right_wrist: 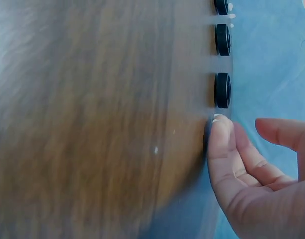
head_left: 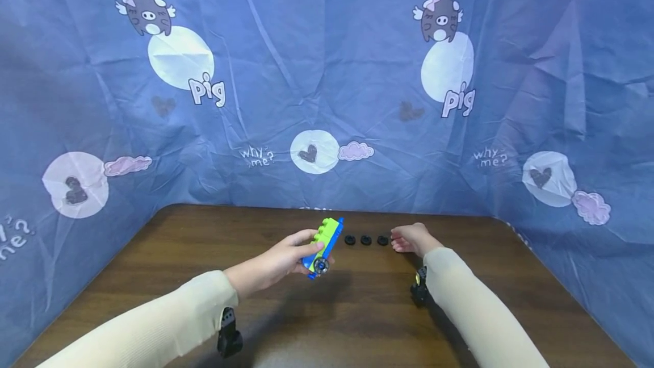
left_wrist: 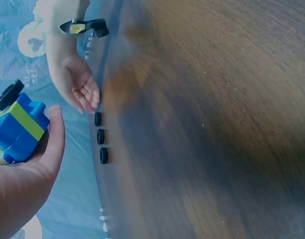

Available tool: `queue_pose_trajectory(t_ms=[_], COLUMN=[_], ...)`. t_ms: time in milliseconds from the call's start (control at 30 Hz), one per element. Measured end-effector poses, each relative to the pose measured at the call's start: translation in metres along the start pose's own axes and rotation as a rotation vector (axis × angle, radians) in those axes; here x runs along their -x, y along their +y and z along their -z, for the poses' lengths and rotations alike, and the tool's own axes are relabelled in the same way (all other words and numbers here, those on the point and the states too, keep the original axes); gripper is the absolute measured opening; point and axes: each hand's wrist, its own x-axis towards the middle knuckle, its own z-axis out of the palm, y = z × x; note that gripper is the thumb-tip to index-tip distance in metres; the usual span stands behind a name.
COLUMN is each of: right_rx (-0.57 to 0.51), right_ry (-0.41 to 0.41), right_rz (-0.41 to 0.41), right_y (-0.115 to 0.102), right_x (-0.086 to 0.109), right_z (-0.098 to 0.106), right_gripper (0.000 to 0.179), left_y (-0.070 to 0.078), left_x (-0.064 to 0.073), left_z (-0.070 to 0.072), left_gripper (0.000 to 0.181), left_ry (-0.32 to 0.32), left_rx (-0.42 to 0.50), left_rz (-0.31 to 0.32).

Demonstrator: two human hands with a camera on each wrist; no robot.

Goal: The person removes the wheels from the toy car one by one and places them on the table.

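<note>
My left hand [head_left: 278, 257] grips a toy building-block car [head_left: 327, 237], lime green with studs over a blue base. Its thumb lies on the side of the car, which is tilted above the table; one black wheel [head_left: 321, 266] shows at the near end. Small black tyres [head_left: 366, 240] lie in a row to the right of the car. By the right end of this row, my right hand [head_left: 413, 238] rests low at the tabletop. In the right wrist view its fingertips are just past the nearest tyre [right_wrist: 222, 90], thumb [right_wrist: 281, 132] held apart. A dark patch shows beside the fingertips; I cannot tell whether it is another tyre.
The brown wooden table [head_left: 357, 317] reaches back to a blue printed cloth [head_left: 317, 72], which hangs behind and along both sides. Black cameras [head_left: 229, 334] are strapped at both wrists, over pale sleeves.
</note>
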Motion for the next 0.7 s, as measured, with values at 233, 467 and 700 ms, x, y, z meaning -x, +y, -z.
queue_pose_trajectory(t_ms=[233, 467, 700], right_rx=[-0.022, -0.015, -0.072], right_ry=[-0.033, -0.1, -0.119], right_rz=[0.002, 0.017, 0.059], right_y=[-0.001, -0.008, -0.016], right_x=[0.007, 0.015, 0.027], right_z=[0.006, 0.002, -0.005], right_gripper=[0.037, 0.039, 0.038], left_y=[0.004, 0.011, 0.008], left_x=[-0.004, -0.008, -0.013], left_z=[-0.001, 0.001, 0.005], left_gripper=[0.047, 0.054, 0.053], left_ry=[-0.01, 0.007, -0.024], left_rx=[0.002, 0.026, 0.003], left_rz=[0.017, 0.043, -0.005])
